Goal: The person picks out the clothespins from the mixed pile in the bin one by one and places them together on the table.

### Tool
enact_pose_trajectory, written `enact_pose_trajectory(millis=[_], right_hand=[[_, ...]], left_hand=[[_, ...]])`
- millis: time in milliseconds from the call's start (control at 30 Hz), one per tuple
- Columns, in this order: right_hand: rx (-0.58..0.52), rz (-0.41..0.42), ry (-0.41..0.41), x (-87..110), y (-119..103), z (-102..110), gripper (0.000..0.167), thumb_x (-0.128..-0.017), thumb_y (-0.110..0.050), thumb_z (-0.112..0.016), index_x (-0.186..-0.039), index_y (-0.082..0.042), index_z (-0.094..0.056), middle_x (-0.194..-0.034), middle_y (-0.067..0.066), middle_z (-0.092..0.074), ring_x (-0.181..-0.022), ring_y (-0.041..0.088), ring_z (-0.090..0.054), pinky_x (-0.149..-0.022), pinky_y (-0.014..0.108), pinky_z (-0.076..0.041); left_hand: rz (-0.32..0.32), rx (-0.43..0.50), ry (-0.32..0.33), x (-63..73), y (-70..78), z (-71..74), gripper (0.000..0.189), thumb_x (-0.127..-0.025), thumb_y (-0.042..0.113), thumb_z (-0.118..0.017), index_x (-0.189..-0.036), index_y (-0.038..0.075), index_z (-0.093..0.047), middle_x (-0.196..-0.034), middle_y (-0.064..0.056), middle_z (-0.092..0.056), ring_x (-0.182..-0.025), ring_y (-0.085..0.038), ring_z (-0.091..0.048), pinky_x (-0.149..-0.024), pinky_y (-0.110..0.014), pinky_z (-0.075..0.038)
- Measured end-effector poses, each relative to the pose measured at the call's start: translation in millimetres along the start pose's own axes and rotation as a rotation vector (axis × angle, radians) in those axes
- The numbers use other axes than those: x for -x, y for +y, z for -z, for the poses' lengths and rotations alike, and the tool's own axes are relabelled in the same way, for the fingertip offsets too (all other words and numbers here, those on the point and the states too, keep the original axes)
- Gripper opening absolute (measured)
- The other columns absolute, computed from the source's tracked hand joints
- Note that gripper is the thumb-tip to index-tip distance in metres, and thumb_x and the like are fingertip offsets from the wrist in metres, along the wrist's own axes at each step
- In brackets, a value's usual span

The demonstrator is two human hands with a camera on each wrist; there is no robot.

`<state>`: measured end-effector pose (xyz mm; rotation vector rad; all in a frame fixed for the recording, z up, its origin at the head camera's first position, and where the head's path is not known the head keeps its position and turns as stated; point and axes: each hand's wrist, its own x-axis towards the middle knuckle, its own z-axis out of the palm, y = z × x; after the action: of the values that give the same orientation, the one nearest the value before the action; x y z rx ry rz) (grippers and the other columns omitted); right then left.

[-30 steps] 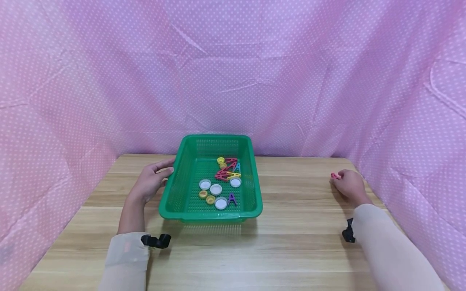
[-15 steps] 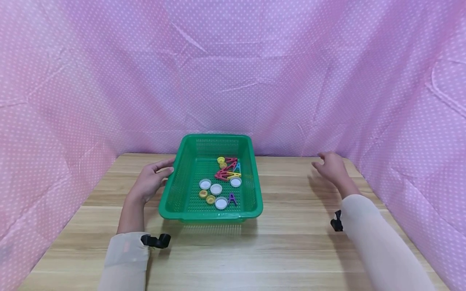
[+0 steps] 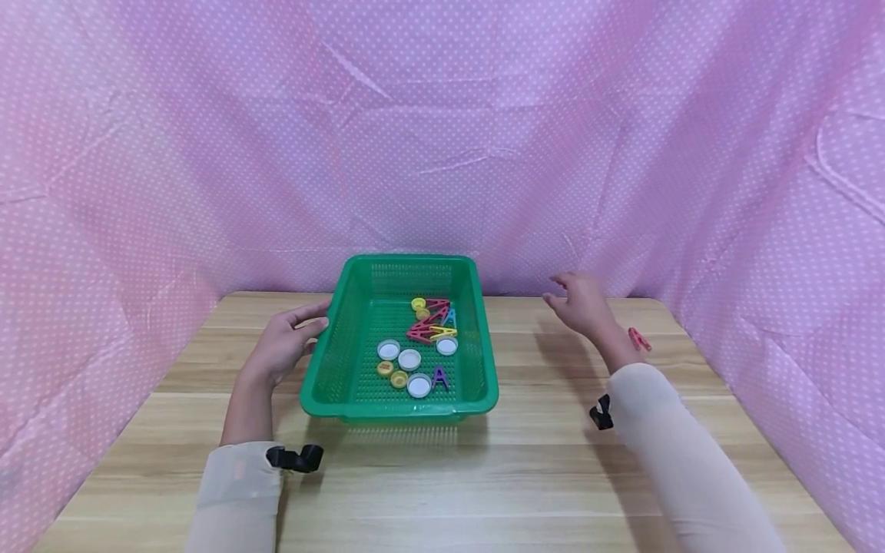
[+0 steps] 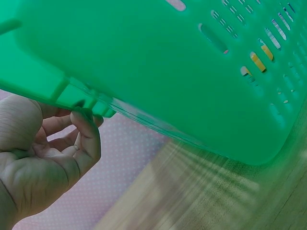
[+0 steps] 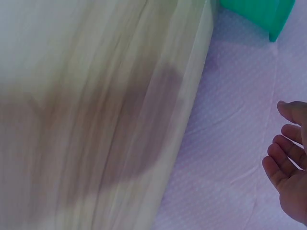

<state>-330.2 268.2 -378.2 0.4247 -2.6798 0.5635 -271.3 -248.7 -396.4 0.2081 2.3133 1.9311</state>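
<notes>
A green plastic basket [image 3: 399, 413] sits on the wooden table with clothespins and bottle caps inside. My left hand [image 3: 282, 343] pinches its left rim; the left wrist view shows the thumb and fingers [image 4: 86, 132] at the rim's edge. To the right of the basket, my right hand [image 3: 584, 306] is raised over the table with nothing in it, fingers loosely spread. Behind that wrist, a pink clothespin [image 3: 639, 339] lies on the table's right side. A purple clothespin [image 3: 440, 377] is in the basket's near part, beside a white cap [image 3: 419, 386].
Further back in the basket lie a yellow clothespin [image 3: 444, 332], a blue clothespin [image 3: 451, 317], several pink ones and a yellow cap [image 3: 418, 305]. A pink dotted curtain [image 3: 442, 153] hangs behind the table [image 3: 525, 461] and along its sides.
My right hand has let go of the pink clothespin, leaving it on the table, and moved left toward the basket. The left hand and basket have stayed in place.
</notes>
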Motion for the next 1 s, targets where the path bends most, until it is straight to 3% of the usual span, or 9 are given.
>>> enact_pose_trajectory(millis=[333,533,800,1000], right_hand=[[-0.027,0.052,-0.059,-3.0,-36.6,-12.3,0.043,-0.097,-0.017,-0.071,-0.129,0.010,-0.064,-0.128,0.029,-0.063,-0.125,0.045,-0.055,-0.108,0.057,-0.043],[-0.031,0.155,-0.047,-4.4,-62.1,-17.4,0.041,-0.097,-0.021,-0.071,-0.127,0.007,-0.066,-0.125,0.026,-0.066,-0.121,0.043,-0.058,-0.106,0.056,-0.046],[-0.028,0.342,0.038,-2.9,-87.0,-27.1,0.029,-0.094,-0.014,-0.075,-0.118,0.002,-0.072,-0.110,0.015,-0.071,-0.107,0.035,-0.064,-0.095,0.050,-0.054],[-0.030,0.408,-0.002,-0.5,-105.9,-23.7,0.032,-0.094,-0.016,-0.076,-0.121,0.002,-0.071,-0.115,0.016,-0.071,-0.111,0.033,-0.063,-0.097,0.048,-0.055]], left_hand=[[-0.002,0.010,-0.003,0.1,0.8,-1.6,0.049,-0.108,0.019,-0.055,-0.154,0.007,-0.046,-0.152,-0.020,-0.047,-0.103,-0.007,-0.065,-0.089,-0.025,-0.057],[-0.002,0.016,0.000,1.1,-0.1,-1.0,0.049,-0.109,0.019,-0.053,-0.155,0.007,-0.044,-0.152,-0.020,-0.047,-0.104,-0.007,-0.065,-0.090,-0.026,-0.056],[0.000,0.009,0.004,2.4,-0.5,-0.5,0.049,-0.109,0.020,-0.053,-0.155,0.008,-0.044,-0.155,-0.016,-0.044,-0.105,-0.007,-0.064,-0.090,-0.026,-0.056],[0.002,0.009,0.004,1.8,0.8,-1.8,0.049,-0.109,0.021,-0.053,-0.155,0.008,-0.044,-0.154,-0.016,-0.045,-0.105,-0.007,-0.064,-0.090,-0.026,-0.056]])
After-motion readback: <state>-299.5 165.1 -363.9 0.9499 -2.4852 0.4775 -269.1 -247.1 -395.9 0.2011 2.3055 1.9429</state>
